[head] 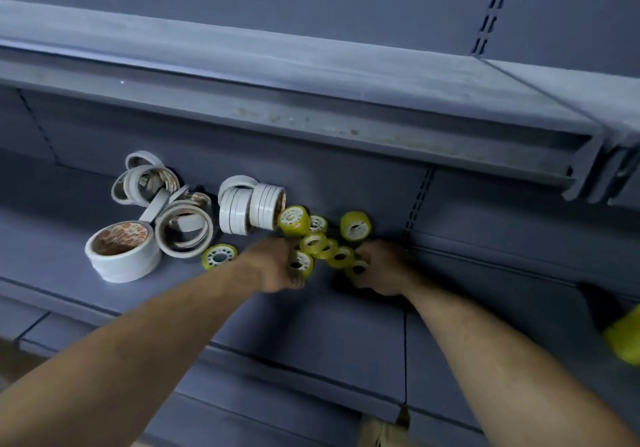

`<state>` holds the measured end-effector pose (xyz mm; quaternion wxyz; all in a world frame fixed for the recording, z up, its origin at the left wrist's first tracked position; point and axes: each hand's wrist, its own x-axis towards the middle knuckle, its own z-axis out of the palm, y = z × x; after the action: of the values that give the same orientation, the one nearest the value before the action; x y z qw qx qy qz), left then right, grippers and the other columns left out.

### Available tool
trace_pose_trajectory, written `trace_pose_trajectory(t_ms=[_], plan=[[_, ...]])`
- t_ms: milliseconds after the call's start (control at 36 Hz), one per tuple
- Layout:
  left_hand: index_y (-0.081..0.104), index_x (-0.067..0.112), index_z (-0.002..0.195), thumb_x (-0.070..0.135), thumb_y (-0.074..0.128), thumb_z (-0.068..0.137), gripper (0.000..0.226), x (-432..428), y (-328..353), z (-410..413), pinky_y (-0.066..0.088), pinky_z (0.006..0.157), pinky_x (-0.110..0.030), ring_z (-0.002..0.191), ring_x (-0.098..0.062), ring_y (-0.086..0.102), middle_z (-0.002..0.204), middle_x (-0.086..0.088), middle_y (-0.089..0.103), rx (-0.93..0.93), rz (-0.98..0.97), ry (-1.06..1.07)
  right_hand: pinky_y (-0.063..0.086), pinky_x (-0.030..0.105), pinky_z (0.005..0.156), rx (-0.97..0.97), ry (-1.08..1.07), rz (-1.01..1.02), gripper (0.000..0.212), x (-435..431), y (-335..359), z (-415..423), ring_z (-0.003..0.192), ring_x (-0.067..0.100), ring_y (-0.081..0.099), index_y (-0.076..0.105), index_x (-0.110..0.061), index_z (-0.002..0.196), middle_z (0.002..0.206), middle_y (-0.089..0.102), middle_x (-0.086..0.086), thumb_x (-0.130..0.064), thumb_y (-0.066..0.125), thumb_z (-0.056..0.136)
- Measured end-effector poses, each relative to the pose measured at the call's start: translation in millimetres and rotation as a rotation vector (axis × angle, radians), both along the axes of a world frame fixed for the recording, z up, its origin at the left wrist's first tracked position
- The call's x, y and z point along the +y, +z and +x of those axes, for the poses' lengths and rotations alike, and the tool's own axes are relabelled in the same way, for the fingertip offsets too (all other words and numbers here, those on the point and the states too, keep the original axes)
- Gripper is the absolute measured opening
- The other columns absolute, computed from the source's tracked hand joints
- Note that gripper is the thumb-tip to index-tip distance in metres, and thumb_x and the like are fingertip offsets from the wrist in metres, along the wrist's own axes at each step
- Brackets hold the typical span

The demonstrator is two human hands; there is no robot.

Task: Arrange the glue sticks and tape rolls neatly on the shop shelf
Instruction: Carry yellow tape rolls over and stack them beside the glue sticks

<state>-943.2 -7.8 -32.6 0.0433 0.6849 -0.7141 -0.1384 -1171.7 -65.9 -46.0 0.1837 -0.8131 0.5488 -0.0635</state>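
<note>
I see both hands reaching onto the grey shelf point(311, 325), into a cluster of small yellow tape rolls point(320, 244) near the back panel. My left hand point(277, 266) is curled around one yellow roll point(300, 264) at its fingertips. My right hand point(379, 268) grasps another yellow roll point(356, 268) at the cluster's 4 o'clock edge. Two more stand apart: one point(355, 227) at 2 o'clock of the cluster, one lone roll point(219, 256) lying flat at 9 o'clock of my left hand. Further toward 9 o'clock sit the white tape rolls point(162, 204), some stacked upright, some tumbled, with a wide white roll point(121, 256) nearest the shelf edge.
</note>
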Motion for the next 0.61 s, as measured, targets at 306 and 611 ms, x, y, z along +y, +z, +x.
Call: trace_pose_trajectory(t_ms=[306, 611], plan=[[0.061, 0.033, 0.123, 0.057, 0.077, 0.069, 0.062, -14.3, -2.2, 9.2, 0.048, 0.088, -0.024, 0.112, -0.018, 0.060, 0.122, 0.005, 0.065, 0.003, -0.067, -0.115, 0.033, 0.018, 0.047, -0.084, -0.029, 0.033, 0.021, 10.2, 10.0, 2.8, 0.056, 0.004, 0.055, 0.052, -0.025, 0.059, 0.056, 0.056, -0.010, -0.028, 0.073, 0.062], [0.058, 0.027, 0.123, 0.050, 0.078, 0.069, 0.062, -16.5, -3.2, 17.6, 0.049, 0.091, -0.029, 0.110, -0.018, 0.058, 0.122, 0.003, 0.061, -0.012, -0.053, -0.149, 0.053, 0.032, 0.071, 0.000, -0.109, 0.076, 0.025, 18.6, 25.0, 1.1, 0.080, 0.007, 0.061, 0.062, -0.028, 0.085, 0.084, 0.064, -0.013, -0.027, 0.078, 0.066]])
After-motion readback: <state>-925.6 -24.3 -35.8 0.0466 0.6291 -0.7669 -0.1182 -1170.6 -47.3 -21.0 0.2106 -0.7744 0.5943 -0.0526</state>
